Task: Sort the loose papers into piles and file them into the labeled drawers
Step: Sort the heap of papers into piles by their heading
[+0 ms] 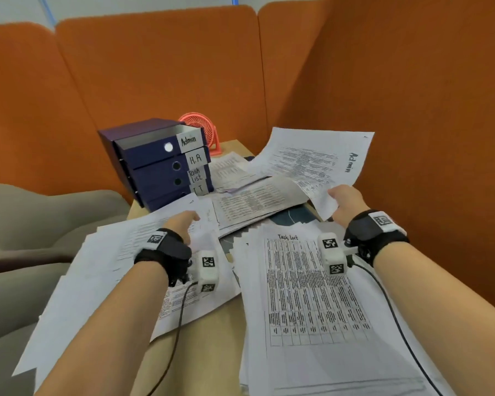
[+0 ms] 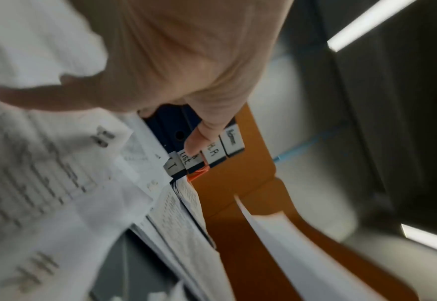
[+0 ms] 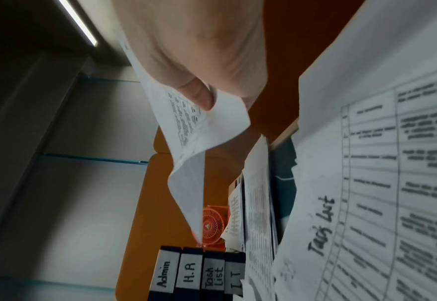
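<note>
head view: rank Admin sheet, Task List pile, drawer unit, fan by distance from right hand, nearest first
1. Admin sheet: pinched at its near corner by the right hand.
2. Task List pile: just below and left of the hand.
3. Drawer unit: far left, top drawer open.
4. Fan: behind the unit.

Admin sheet (image 1: 312,158) raised; Admin drawer (image 1: 155,147) open, seemingly empty.

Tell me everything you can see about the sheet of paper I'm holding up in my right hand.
The Admin sheet is a white printed page, dense small text in table-like blocks, with "Admin" handwritten near one edge. The right hand pinches it at a near corner, thumb on the printed face, so it hangs lifted and tilted above the other papers on the desk, curling where it is held. Nothing else visibly touches it.
</note>
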